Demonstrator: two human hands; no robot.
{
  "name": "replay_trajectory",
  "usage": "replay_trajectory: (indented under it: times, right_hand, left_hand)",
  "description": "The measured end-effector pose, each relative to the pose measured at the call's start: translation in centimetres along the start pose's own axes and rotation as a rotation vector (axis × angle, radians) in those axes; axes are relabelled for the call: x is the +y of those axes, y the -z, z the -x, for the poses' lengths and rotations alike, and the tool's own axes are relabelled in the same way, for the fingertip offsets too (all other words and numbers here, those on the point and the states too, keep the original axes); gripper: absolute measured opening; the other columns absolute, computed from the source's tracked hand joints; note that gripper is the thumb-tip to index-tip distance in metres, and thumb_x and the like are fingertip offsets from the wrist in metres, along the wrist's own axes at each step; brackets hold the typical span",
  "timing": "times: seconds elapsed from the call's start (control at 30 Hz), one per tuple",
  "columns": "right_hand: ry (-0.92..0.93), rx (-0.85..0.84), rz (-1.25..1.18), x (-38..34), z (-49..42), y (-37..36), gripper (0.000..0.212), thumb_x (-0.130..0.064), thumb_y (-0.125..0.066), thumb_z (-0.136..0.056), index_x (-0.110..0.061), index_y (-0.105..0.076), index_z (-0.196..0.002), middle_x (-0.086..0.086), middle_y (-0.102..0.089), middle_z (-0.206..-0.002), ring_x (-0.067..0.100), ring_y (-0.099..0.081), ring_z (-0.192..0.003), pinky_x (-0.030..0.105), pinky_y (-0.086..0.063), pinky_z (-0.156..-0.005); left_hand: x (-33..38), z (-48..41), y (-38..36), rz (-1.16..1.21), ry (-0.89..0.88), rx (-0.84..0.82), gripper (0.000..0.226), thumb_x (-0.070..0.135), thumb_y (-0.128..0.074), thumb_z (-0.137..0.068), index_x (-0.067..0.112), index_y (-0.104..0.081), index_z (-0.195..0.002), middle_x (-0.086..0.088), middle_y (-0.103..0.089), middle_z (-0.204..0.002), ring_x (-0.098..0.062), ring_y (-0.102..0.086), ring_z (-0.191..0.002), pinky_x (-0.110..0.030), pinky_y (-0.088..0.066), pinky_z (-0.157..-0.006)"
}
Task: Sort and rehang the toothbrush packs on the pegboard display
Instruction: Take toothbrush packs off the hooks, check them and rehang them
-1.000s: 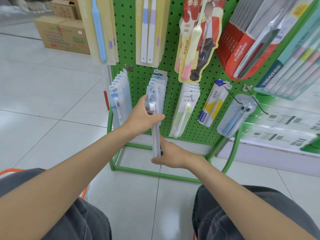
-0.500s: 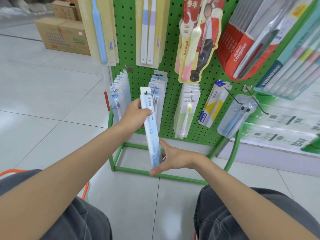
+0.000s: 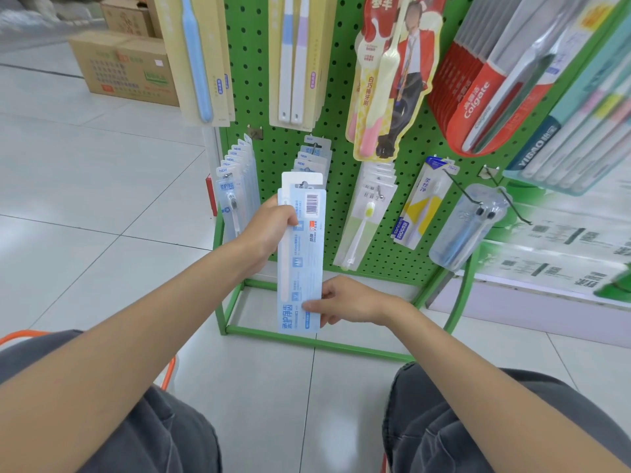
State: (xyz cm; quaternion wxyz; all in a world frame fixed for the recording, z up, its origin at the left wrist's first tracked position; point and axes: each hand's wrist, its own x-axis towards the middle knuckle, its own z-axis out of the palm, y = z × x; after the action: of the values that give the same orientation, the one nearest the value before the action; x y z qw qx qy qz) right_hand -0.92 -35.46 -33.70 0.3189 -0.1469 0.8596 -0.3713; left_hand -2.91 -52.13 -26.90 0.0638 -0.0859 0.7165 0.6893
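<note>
Head view: the left hand (image 3: 273, 227) grips the held toothbrush pack (image 3: 300, 254) near its top, fingers curled round its left edge and thumb on the printed face; the right hand (image 3: 345, 302) pinches the pack's lower right edge between thumb and fingers. The pack stands upright, its barcode side toward the camera, in front of the lower part of the green pegboard (image 3: 341, 138); a white card edge shows behind its top, and whether that is a second pack cannot be told.

Just behind the held pack's top, a stack of like blue-and-white packs (image 3: 316, 151) hangs on a hook; another row of the same kind (image 3: 235, 192) hangs at the pegboard's lower left edge. To the right hang clear packs with a yellow-headed brush (image 3: 368, 213), then a tilted yellow-and-white pack (image 3: 421, 203), then a clear blue-tinted case (image 3: 467, 227) near the lower right edge; red Colgate packs (image 3: 478, 93) fan out at the upper right. The green base frame (image 3: 307, 339) of the stand sits on the tiled floor below the hands; cardboard boxes (image 3: 126, 70) stand on the floor beyond the pegboard's left edge.
</note>
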Motion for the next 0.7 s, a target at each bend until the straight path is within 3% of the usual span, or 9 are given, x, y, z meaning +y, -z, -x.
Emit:
replay_trajectory:
  times: [0.17,0.27,0.4,0.5,0.6,0.7]
  right_hand:
    - [0.059,0.182,-0.053,-0.6,0.2,1.0,0.025,-0.038,-0.061,-0.095,-0.016,-0.073,-0.098,-0.003,-0.074,-0.097,0.011,-0.067,-0.084,0.04,-0.055,-0.089]
    - [0.116,0.276,-0.192,-1.3,0.4,1.7,0.024,-0.034,-0.063,-0.094,-0.016,-0.069,-0.108,-0.003,-0.073,-0.105,0.013,-0.068,-0.094,0.039,-0.055,-0.092]
    - [0.194,0.315,-0.347,-1.9,0.6,2.5,0.025,-0.019,-0.069,-0.091,-0.018,-0.065,-0.115,0.0,-0.072,-0.112,0.018,-0.068,-0.105,0.041,-0.055,-0.093]
    - [0.241,0.326,-0.384,-2.3,0.8,2.7,0.023,-0.022,-0.066,-0.093,-0.021,-0.065,-0.116,-0.004,-0.073,-0.11,0.012,-0.07,-0.1,0.034,-0.058,-0.088]
    - [0.298,0.408,-0.493,-3.0,1.1,2.9,0.024,-0.028,-0.06,-0.096,-0.017,-0.063,-0.118,-0.007,-0.073,-0.102,0.006,-0.071,-0.089,0.02,-0.056,-0.07]
    - [0.32,0.516,-0.529,-3.2,1.1,3.1,0.027,-0.029,-0.059,-0.097,-0.011,-0.065,-0.116,-0.003,-0.073,-0.098,0.007,-0.07,-0.085,0.021,-0.055,-0.069]
  left_hand:
    - [0.4,0.5,-0.3,0.061,0.041,-0.033,0.023,-0.002,-0.037,-0.09,0.015,-0.052,-0.093,-0.007,-0.068,-0.099,-0.03,-0.063,-0.101,-0.054,-0.046,-0.102]
    - [0.4,0.9,-0.6,0.054,0.055,-0.065,0.023,-0.002,-0.037,-0.091,0.012,-0.054,-0.093,-0.008,-0.067,-0.098,-0.032,-0.062,-0.102,-0.053,-0.047,-0.102]
    - [0.2,1.4,-0.7,0.031,0.086,-0.145,0.034,0.0,-0.032,-0.089,0.005,-0.055,-0.114,-0.019,-0.066,-0.12,-0.036,-0.063,-0.113,-0.054,-0.047,-0.102]
    - [0.0,1.4,-0.7,0.014,0.108,-0.174,0.04,0.0,-0.031,-0.086,0.003,-0.055,-0.118,-0.02,-0.066,-0.121,-0.036,-0.063,-0.113,-0.054,-0.047,-0.101]
    - [0.0,1.6,-0.8,-0.025,0.129,-0.195,0.048,0.0,-0.032,-0.085,0.0,-0.055,-0.126,-0.022,-0.067,-0.12,-0.037,-0.064,-0.111,-0.054,-0.048,-0.1]
    - [-0.3,1.7,-1.0,-0.03,0.137,-0.244,0.055,0.007,-0.036,-0.078,0.005,-0.055,-0.13,-0.021,-0.067,-0.12,-0.035,-0.065,-0.112,-0.054,-0.048,-0.1]
